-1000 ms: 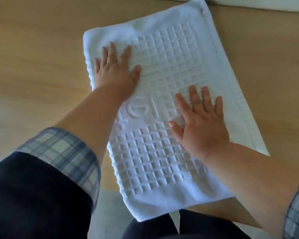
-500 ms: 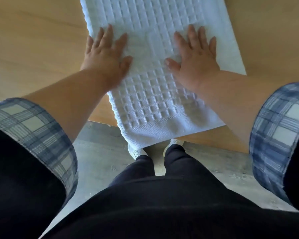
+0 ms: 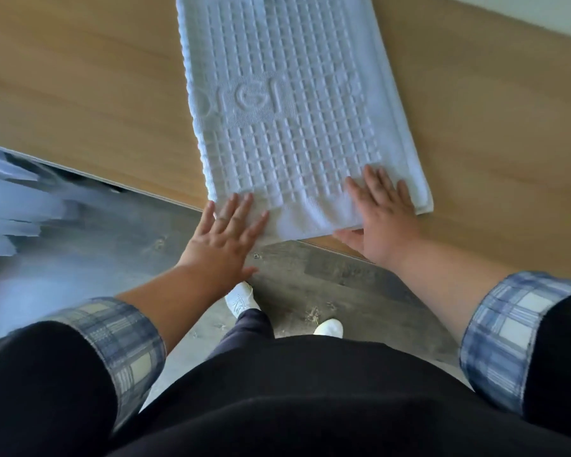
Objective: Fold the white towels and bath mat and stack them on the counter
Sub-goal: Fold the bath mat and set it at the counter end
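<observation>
A white bath mat [image 3: 287, 103] with a raised square grid and embossed letters lies folded lengthwise on the wooden counter [image 3: 86, 94]. Its near end hangs slightly over the counter's front edge. My left hand [image 3: 225, 239] rests at the mat's near left corner, fingers spread flat on the fabric, palm out past the counter edge. My right hand [image 3: 381, 216] lies flat on the near right part of the mat, thumb along the mat's near edge. Neither hand has fabric pinched in it. No other towels can be seen.
The counter's front edge [image 3: 145, 192] runs diagonally from left to lower right. Below it lies grey plank floor [image 3: 327, 275] with my white shoes [image 3: 241, 300]. A blurred pale blue-white shape [image 3: 14, 209] sits at the far left. A pale wall strip [image 3: 541, 14] borders the counter's top right.
Both hands have slid along the mat from its middle to its near end, staying flat on the fabric. The view has tipped downward and more of the floor shows.
</observation>
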